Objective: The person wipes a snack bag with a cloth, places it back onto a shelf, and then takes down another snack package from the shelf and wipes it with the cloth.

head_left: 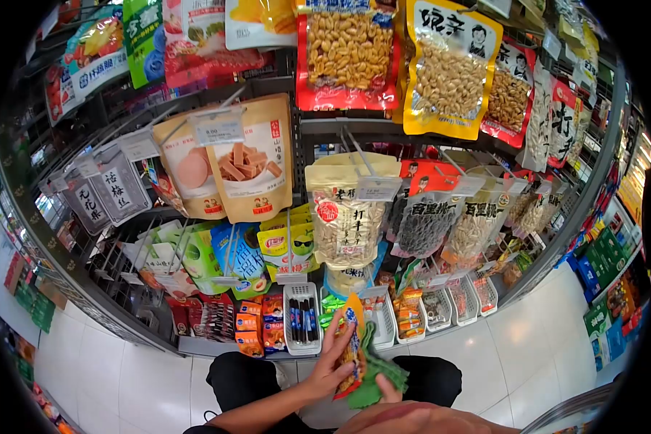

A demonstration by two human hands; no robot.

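My left hand [330,365] is closed around the edge of an orange and yellow snack bag [352,329], which stands tilted in front of my knees. A green cloth [375,372] lies against the right side of the bag. My right hand [390,394] holds the cloth from below, with one finger showing and the rest hidden behind it. Just beyond the bag, white plastic baskets [301,349] line the bottom shelf, one of them with dark, blue-marked packs [304,320] in it.
Bagged snacks hang on hooks above, including a yellow peanut bag [450,72], a clear-front seed bag [351,217] and brown paper pouches [249,163]. Small orange packs [249,333] stand at the shelf's lower left. White tiled floor [477,354] surrounds my knees. Other shelves rise at both sides.
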